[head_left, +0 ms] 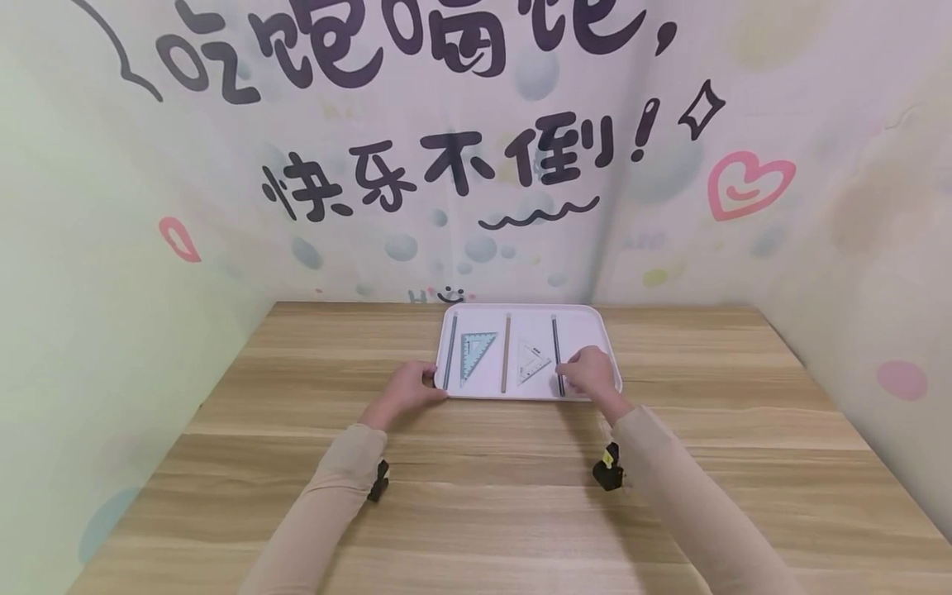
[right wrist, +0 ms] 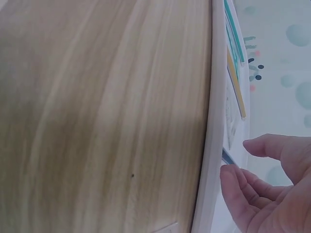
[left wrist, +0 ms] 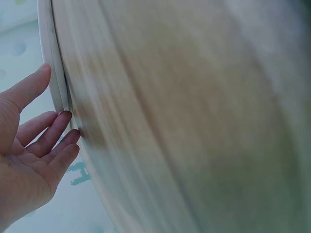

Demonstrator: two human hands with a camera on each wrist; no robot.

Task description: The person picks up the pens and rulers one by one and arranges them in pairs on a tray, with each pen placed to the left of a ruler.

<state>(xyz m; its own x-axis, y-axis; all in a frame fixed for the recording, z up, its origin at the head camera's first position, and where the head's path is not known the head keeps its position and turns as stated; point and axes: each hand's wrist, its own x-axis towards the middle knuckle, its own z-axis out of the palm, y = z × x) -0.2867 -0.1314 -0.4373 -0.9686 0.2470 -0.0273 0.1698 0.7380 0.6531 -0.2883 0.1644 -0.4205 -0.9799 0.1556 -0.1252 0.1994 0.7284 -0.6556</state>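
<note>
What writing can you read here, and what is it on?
"快乐不倒!" stands in dark letters on the wall backdrop.
A larger line above it is cut off by the frame edge; not readable whole.
The scale marks on the set squares in the white tray are too small to read.

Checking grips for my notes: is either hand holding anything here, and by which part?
The left hand touches the tray at its near left corner, fingers straight. The right hand lies over the tray's right pencil; a grip cannot be told.

A wooden table (head_left: 483, 496) is standing against a pastel wall (head_left: 818, 207) that is showing dark lettering (head_left: 446, 165) and a pink heart (head_left: 747, 183).
</note>
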